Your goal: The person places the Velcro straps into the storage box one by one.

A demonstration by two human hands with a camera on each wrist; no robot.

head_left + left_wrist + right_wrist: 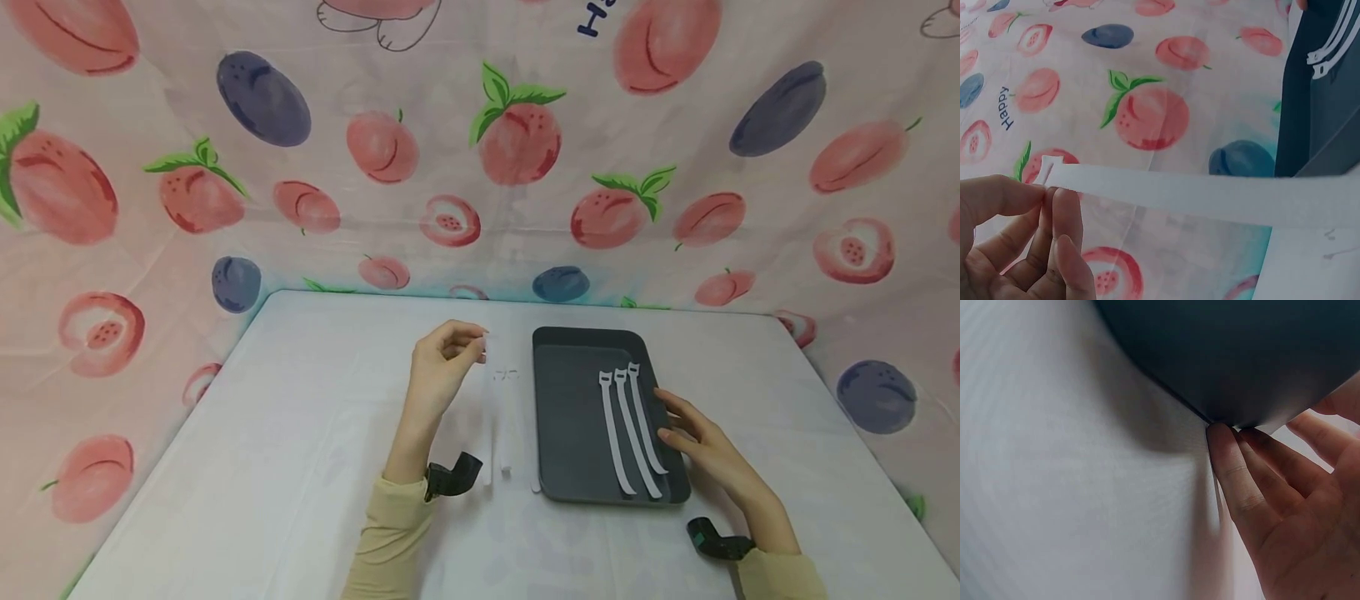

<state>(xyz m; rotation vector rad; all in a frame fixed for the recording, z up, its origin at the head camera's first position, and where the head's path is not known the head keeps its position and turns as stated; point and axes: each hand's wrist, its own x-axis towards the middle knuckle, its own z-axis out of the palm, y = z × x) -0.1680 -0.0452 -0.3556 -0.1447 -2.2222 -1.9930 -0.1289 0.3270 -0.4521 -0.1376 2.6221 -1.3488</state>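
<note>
My left hand [444, 367] pinches a white hook-and-loop cable tie [1179, 194] by its slotted head, between thumb and fingertips. The strap stretches away from the fingers in the left wrist view; against the white table it is faint in the head view. To the right lies a dark grey tray [570, 417]. Inside its right half, three white cable ties [617, 433] lie side by side, slotted heads toward the far end. My right hand [708, 446] touches the tray's right side with its fingers extended, as the right wrist view also shows.
Another pale strap [507, 433] lies on the white table [300, 467] between the left hand and the tray. A further strap end [536, 485] shows by the tray's left edge. Behind the table hangs a fruit-print cloth [450, 167].
</note>
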